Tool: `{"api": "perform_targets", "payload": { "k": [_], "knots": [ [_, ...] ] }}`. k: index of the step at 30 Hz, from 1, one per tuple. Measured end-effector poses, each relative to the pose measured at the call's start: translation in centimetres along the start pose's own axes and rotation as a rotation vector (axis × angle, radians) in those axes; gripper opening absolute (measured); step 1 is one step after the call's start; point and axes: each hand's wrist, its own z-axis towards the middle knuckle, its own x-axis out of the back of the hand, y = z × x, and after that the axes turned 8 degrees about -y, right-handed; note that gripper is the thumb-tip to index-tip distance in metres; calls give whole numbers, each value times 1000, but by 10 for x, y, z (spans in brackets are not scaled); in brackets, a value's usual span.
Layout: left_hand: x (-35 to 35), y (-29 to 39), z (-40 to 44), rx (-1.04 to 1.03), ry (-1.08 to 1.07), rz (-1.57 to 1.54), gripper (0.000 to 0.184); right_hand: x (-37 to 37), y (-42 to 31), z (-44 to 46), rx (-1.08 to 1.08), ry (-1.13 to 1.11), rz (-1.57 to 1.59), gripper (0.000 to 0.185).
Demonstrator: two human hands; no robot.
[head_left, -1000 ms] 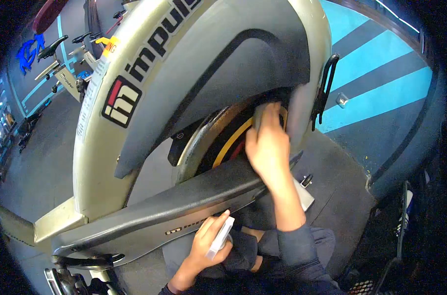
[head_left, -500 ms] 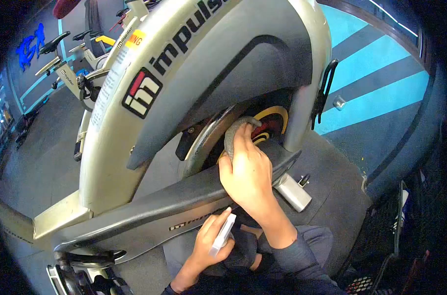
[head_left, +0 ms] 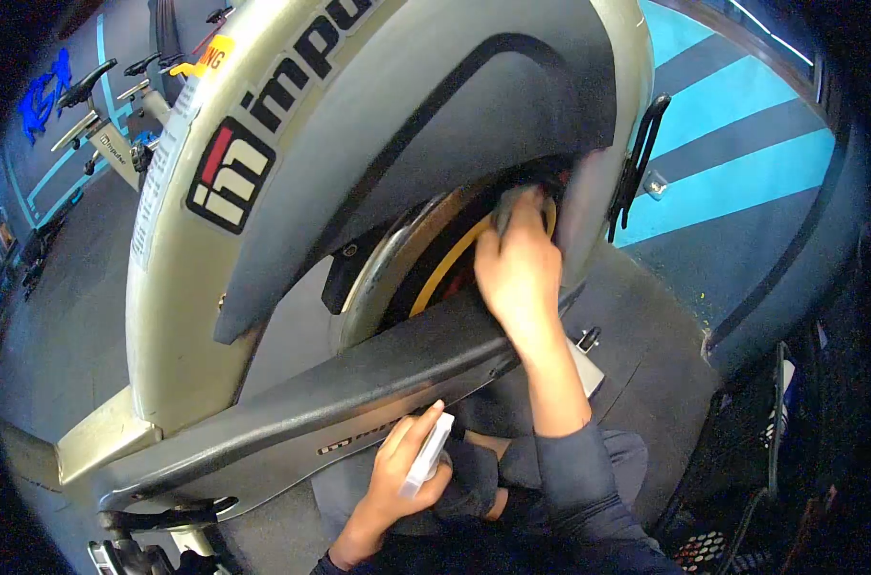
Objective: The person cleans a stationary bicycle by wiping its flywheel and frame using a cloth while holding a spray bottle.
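The right hand (head_left: 524, 278) reaches down into the opening below the broad dark-grey plastic shroud (head_left: 483, 120) of an exercise bike marked "Impulse". Its fingers press on a soft grey cloth (head_left: 503, 213), partly hidden by the hand and blurred. The cloth is at the upper right part of the round black flywheel with a yellow ring (head_left: 442, 273); exact contact cannot be told.

The left hand (head_left: 394, 471) grasps a slim white and translucent plastic object (head_left: 428, 456) between thumb and fingers, tilted, near the long dark-grey plastic lower cover (head_left: 301, 402).

The curved champagne-coloured metal frame (head_left: 158, 326) stands left of the shroud. Behind, at right, is a blue-and-grey striped wall (head_left: 742, 206).
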Motion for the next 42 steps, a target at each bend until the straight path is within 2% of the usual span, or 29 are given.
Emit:
{"api": "perform_targets", "payload": {
  "k": [2,4,5,6,8,12,14,20,27,30,36,38,42],
  "knots": [
    [-1,0,-1,-1,5,-1,71,-11,16,11,9,44,11,64],
    [-2,-3,-5,-1,11,0,71,-11,10,14,64,201,-90,62],
    [-2,-6,-7,-22,16,15,73,-5,11,11,-4,75,-9,61],
    [-3,-8,-8,-44,24,30,75,1,5,6,3,80,-8,61],
    [-2,-7,-8,-47,26,41,75,6,-7,-8,0,-51,65,60],
    [-3,-1,-3,-33,24,14,69,18,-47,-49,231,-162,-67,65],
    [-3,-1,-1,-19,17,10,69,12,-49,-53,305,-85,-56,59],
    [-6,-5,3,-24,8,22,69,8,-44,-45,273,-101,-49,61],
    [-3,-5,1,-26,-15,66,71,3,-16,-18,226,17,-53,68],
    [-4,-6,0,-26,-13,70,72,9,-2,-3,137,15,-35,63],
    [-5,0,-6,-52,-15,57,71,13,3,0,166,71,-7,61],
    [-5,1,-4,-69,-2,41,70,23,-21,-22,55,-167,111,58],
    [-7,0,0,-76,-28,76,69,16,-44,-56,314,-111,-99,70]
  ]
}}
